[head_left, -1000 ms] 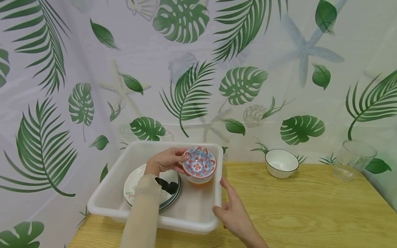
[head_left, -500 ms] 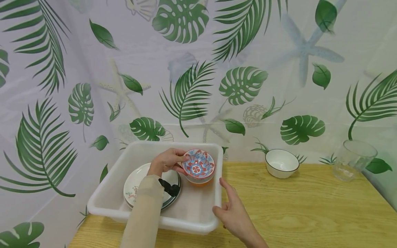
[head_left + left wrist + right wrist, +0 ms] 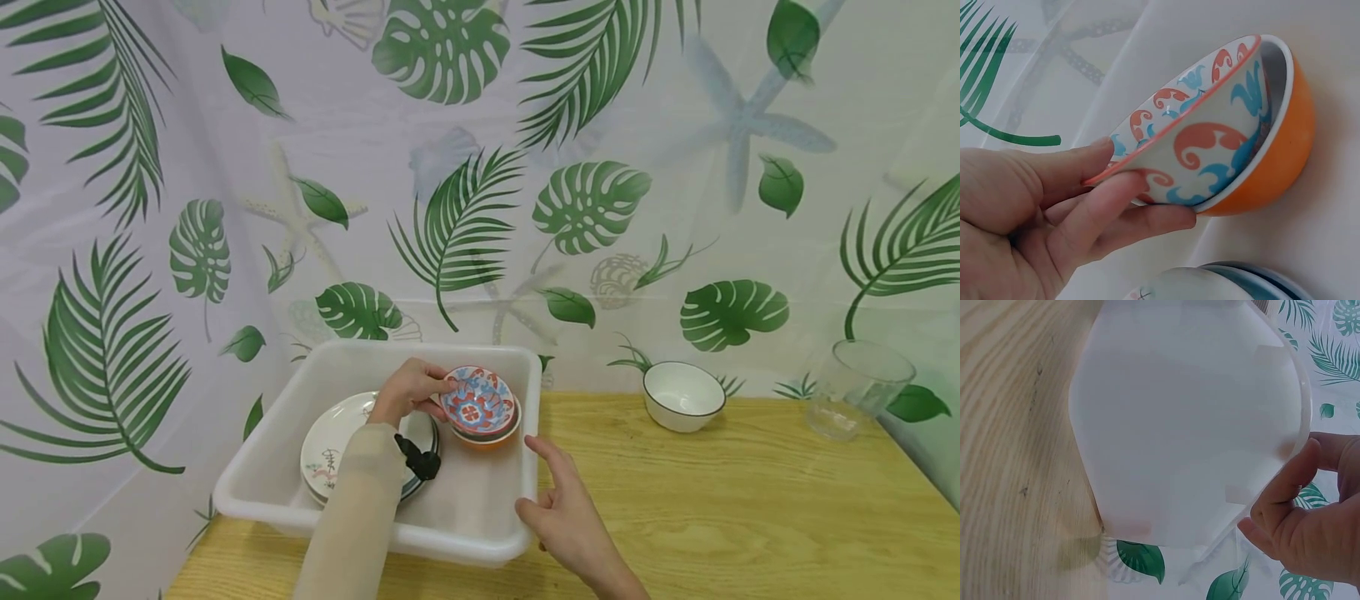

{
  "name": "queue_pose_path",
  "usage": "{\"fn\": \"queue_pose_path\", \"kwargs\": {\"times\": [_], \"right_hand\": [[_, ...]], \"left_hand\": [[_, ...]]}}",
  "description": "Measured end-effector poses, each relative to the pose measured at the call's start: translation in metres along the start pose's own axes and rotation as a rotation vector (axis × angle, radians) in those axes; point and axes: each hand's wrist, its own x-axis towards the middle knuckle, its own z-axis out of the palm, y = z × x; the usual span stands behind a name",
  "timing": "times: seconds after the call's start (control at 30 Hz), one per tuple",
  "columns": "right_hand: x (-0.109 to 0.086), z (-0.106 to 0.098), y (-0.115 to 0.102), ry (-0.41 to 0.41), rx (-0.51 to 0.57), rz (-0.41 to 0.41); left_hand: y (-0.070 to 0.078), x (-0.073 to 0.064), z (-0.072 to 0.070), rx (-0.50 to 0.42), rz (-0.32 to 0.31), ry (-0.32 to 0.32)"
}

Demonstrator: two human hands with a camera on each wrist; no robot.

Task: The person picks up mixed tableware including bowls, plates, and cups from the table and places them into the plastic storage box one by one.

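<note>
Several plates [image 3: 341, 425] stacked in white tub [image 3: 450, 542] on worktop [image 3: 720, 517]; top one bears dark script-like marks, too small to read. Left hand [image 3: 408, 390], forearm over plates, pinches patterned bowl [image 3: 478, 404] at left rim, thumb inside, fingers outside; bowl tilted within orange bowl [image 3: 1288, 162]. Right hand [image 3: 562, 517]: thumb and forefinger spread apart, tips at tub's right rim, gripping nothing.
</note>
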Motion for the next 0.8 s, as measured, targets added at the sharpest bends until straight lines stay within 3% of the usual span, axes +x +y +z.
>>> {"fn": "queue_pose_path", "kwargs": {"times": [0.33,0.8], "right_hand": [[0.000,-0.001,0.001,-0.010,0.005,-0.015],[0.001,-0.001,0.001,-0.006,-0.006,-0.020]], "left_hand": [[0.002,-0.002,0.006,0.030,0.022,0.069],[0.001,0.002,0.015,0.203,0.036,0.182]]}}
